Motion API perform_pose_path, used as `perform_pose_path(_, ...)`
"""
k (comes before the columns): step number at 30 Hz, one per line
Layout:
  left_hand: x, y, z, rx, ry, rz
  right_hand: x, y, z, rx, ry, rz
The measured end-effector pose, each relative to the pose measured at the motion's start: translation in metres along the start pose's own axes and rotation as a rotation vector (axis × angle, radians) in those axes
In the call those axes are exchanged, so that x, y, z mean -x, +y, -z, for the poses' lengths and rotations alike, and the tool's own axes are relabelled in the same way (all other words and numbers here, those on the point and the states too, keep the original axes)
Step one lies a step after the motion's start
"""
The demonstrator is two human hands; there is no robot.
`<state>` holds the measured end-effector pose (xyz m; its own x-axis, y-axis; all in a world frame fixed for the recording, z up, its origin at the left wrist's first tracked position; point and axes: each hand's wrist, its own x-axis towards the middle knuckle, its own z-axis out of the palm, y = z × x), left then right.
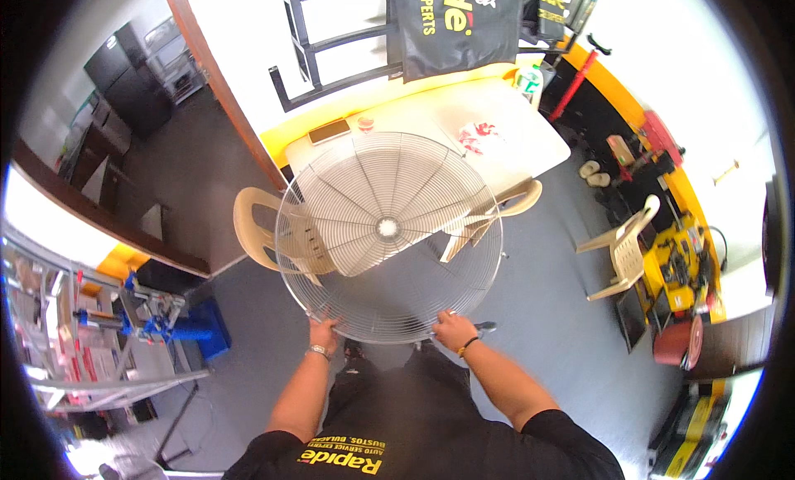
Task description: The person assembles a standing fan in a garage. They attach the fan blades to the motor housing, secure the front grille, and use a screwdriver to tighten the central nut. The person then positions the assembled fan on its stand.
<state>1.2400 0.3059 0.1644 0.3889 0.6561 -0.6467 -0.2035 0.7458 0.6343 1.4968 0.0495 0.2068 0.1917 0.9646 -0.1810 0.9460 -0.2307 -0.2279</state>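
Note:
A large round wire fan guard with a small pale hub spans the middle of the view, in front of me. My left hand grips its near rim at the left, fingers closed round the wires. At the right of that same rim, my right hand is closed on the guard too. Through the wires I see part of a white table and two beige plastic chairs. The guard is tilted, its far edge overlapping the table in view; whether it touches the table I cannot tell.
Beige chairs flank the table, which bears a brown-topped box, a red-and-white plastic bag and a green-and-white bottle. Another chair stands right, beside yellow equipment. A doorway and a shelf with blue tools are left.

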Motion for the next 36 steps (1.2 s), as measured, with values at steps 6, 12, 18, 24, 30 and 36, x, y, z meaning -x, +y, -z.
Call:
perform_pose_path(6, -0.034, -0.034, -0.008, -0.061, 0.374, -0.111, -0.033, 0.038, 0.015, -0.075, 0.01, 0.138)
perform_pose_path(12, 0.036, -0.062, -0.06, -0.026, 0.397, -0.05, -0.047, 0.067, 0.029, -0.106, -0.131, 0.178)
perform_pose_path(18, 0.116, -0.126, 0.007, -0.58, 0.333, 0.081, -0.066, 0.083, 0.022, 0.025, -0.181, 0.328)
perform_pose_path(24, 0.257, -0.222, 0.113, -0.761, 0.578, 0.192, -0.066, 0.029, 0.049, 0.247, -0.325, 0.347)
perform_pose_path(30, 0.38, -0.336, 0.204, -0.465, 0.957, 0.225, -0.033, -0.116, 0.082, 0.44, -0.291, 0.294)
perform_pose_path(36, 0.485, -0.472, 0.274, -0.083, 1.046, 0.269, -0.023, -0.222, 0.045, 0.482, -0.144, 0.293)
